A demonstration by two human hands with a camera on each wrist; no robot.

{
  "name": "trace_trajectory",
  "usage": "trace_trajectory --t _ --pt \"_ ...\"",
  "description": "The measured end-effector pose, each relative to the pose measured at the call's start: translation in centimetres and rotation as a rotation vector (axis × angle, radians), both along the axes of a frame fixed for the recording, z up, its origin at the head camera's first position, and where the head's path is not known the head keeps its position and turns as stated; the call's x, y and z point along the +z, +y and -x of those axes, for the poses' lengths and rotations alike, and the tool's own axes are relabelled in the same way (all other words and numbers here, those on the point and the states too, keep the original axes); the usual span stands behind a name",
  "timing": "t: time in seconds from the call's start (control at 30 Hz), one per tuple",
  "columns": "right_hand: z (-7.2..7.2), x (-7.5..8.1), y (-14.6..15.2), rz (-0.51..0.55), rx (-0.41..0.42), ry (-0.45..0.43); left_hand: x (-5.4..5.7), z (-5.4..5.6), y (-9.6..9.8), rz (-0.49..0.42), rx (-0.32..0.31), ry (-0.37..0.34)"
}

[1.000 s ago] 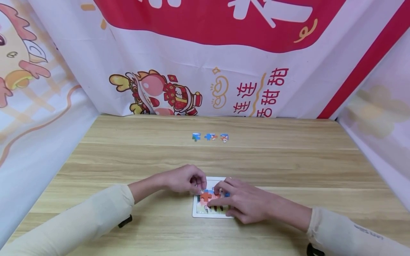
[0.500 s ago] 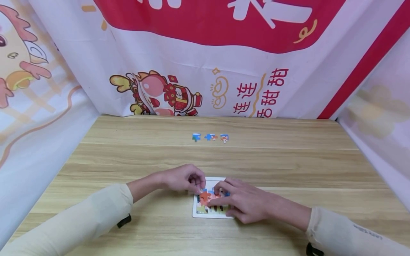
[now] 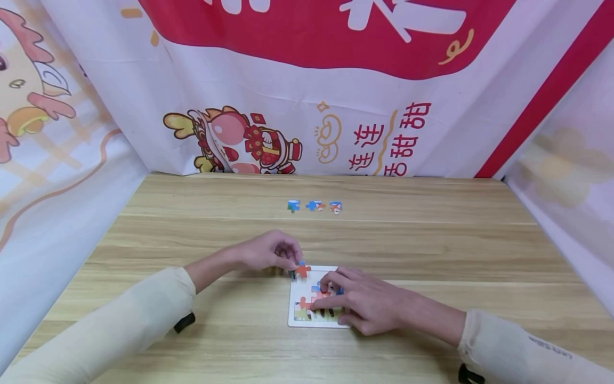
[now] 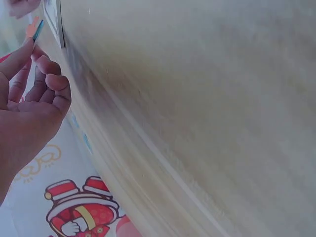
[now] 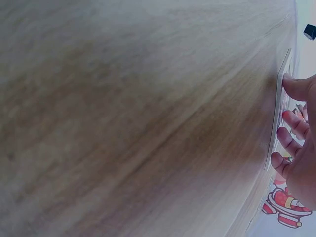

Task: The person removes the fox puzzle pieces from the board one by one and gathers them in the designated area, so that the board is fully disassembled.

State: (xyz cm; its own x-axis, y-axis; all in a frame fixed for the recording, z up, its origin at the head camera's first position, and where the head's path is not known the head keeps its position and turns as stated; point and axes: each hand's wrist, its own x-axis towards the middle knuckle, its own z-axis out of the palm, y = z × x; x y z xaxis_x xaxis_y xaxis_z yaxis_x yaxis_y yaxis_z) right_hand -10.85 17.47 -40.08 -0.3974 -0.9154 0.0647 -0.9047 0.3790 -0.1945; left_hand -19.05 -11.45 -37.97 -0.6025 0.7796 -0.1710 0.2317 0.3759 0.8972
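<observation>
My left hand (image 3: 269, 250) pinches an orange jigsaw piece (image 3: 303, 270) by its edge, over the top left corner of a white puzzle tray (image 3: 290, 312). In the left wrist view the jigsaw piece (image 4: 31, 28) stands nearly edge-on between thumb and fingertips. My right hand (image 3: 371, 304) rests on the tray's right side, its fingers spread and touching the pieces there. Fitted pieces (image 3: 303, 313) line the tray's lower part and middle, partly hidden under this hand. White tray floor shows at the upper left.
Three loose jigsaw pieces lie in a row farther back, a blue-green one (image 3: 294, 206), a blue-orange one (image 3: 315, 206) and a fox-faced one (image 3: 336, 207). Printed cloth (image 3: 288, 90) hangs behind the wooden table (image 3: 201, 234).
The orange piece has come up out of the tray's left side with my left hand, which moved away from me and slightly left. My right hand has stayed in place.
</observation>
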Motion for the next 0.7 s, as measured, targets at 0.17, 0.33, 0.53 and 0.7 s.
trace_trajectory --t 0.17,0.33,0.53,0.7 --pt "0.0 -0.1 0.1 0.008 0.011 0.014 -0.1 1.0 -0.4 0.031 0.037 0.056" --pt "0.0 -0.2 0.2 0.002 0.009 0.01 -0.4 2.3 -0.6 0.036 0.099 0.116" --pt "0.0 -0.3 0.2 -0.005 0.005 0.013 -0.5 4.0 -0.6 0.065 0.21 0.164" --pt "0.1 -0.3 0.2 -0.011 -0.001 0.006 -0.8 5.4 -0.3 0.1 0.278 0.171"
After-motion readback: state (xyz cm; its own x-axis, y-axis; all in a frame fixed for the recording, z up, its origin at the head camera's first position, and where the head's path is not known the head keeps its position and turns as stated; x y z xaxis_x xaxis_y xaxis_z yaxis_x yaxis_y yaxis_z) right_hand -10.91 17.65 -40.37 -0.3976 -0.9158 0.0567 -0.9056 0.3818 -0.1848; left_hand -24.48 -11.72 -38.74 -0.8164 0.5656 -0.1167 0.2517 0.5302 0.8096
